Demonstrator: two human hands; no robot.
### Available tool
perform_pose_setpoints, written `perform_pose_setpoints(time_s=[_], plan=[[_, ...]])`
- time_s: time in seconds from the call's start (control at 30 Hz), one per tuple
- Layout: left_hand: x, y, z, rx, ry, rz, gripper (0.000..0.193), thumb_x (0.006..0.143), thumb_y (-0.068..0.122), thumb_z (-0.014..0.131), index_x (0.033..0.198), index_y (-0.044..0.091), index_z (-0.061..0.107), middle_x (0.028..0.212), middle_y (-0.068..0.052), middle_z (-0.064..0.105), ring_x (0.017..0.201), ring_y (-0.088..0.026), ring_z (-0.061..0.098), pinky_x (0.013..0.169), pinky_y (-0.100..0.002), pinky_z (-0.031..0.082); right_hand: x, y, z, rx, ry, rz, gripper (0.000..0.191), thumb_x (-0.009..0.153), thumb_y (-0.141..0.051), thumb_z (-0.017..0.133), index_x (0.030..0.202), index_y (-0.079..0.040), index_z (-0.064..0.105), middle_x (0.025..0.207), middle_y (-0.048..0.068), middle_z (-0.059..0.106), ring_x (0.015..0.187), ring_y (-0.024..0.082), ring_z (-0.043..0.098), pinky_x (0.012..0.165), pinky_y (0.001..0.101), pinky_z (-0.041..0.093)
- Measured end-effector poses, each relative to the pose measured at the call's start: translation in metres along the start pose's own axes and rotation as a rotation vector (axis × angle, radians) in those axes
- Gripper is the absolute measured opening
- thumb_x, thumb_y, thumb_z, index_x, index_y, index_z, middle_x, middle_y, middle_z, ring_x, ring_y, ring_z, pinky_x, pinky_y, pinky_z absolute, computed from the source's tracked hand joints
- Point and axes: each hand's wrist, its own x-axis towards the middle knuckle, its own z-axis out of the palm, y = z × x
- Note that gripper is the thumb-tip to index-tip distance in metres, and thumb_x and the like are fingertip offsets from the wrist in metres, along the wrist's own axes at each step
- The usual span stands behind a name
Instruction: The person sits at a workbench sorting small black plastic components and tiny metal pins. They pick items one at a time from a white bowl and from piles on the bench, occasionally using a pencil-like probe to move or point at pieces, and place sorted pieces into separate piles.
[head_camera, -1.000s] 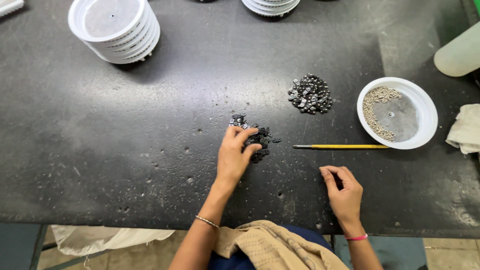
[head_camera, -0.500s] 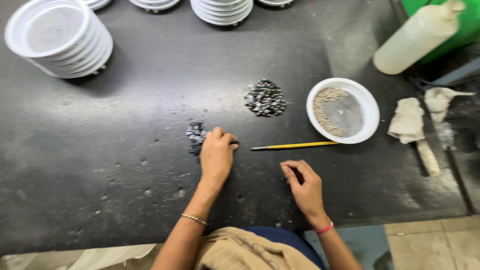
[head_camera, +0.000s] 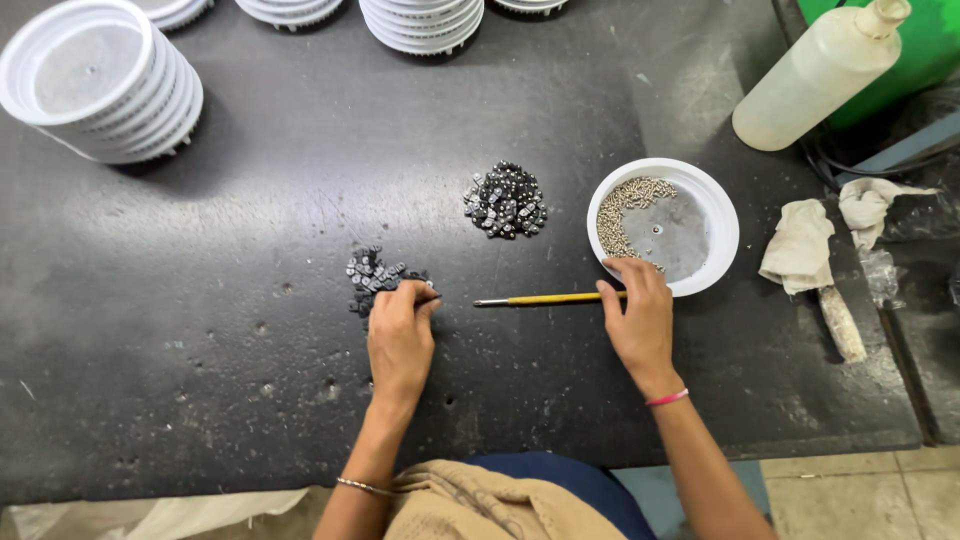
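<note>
— Where are the hands, taking the white dish as the landmark?

— The right hand lies at the dish's near rim, its fingers drawn together on the end of a yellow-handled tool, which lies flat on the dark surface and points away from the dish. The left hand is well to the left of the dish, palm down, fingers bunched together on the near edge of a small heap of dark pieces.

— Do the fingers clamp any single piece?

— Cannot tell; the hand covers that spot.

— What else sits near the dish?

— Inside it, small silvery beads crowd the left side. Just left of the dish lies a second, denser heap of dark pieces. Right of it, crumpled cloths; beyond it, a pale squeeze bottle. Far to the left, a stack of white dishes.
</note>
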Motion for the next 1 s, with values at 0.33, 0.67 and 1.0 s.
perform_pose_setpoints(time_s=[0.33, 0.67, 1.0], plan=[[-0.009, 0.002, -0.005, -0.332, -0.199, -0.131, 0.017, 0.090, 0.008, 0.073, 0.106, 0.006, 0.071, 0.093, -0.009, 0.075, 0.084, -0.020, 0.074, 0.074, -0.031, 0.056, -0.033, -0.051, 0.005, -0.004, -0.039, 0.074, 0.027, 0.089, -0.011, 0.072, 0.116, -0.006, 0.069, 0.113, 0.012, 0.066, 0.108, 0.033, 0.063, 0.094, 0.0425, 0.048], [-0.013, -0.002, 0.016, -0.746, -0.485, -0.279, 0.020, 0.095, 0.004, 0.066, 0.114, 0.002, 0.072, 0.097, -0.006, 0.080, 0.092, -0.010, 0.073, 0.083, -0.025, 0.057, -0.073, -0.092, 0.014, 0.060, 0.044, 0.082, 0.026, 0.090, -0.008, 0.071, 0.116, -0.006, 0.068, 0.117, 0.010, 0.067, 0.112, 0.031, 0.063, 0.097, 0.0406, 0.048], [-0.016, -0.017, 0.023, -0.767, -0.505, -0.268, 0.019, 0.096, 0.005, 0.065, 0.114, 0.002, 0.071, 0.096, -0.005, 0.079, 0.082, -0.007, 0.067, 0.073, -0.023, 0.055, -0.087, -0.097, 0.020, 0.014, 0.128, 0.047, 0.019, 0.089, -0.007, 0.074, 0.107, -0.008, 0.070, 0.107, 0.009, 0.066, 0.104, 0.030, 0.061, 0.094, 0.0407, 0.046]])
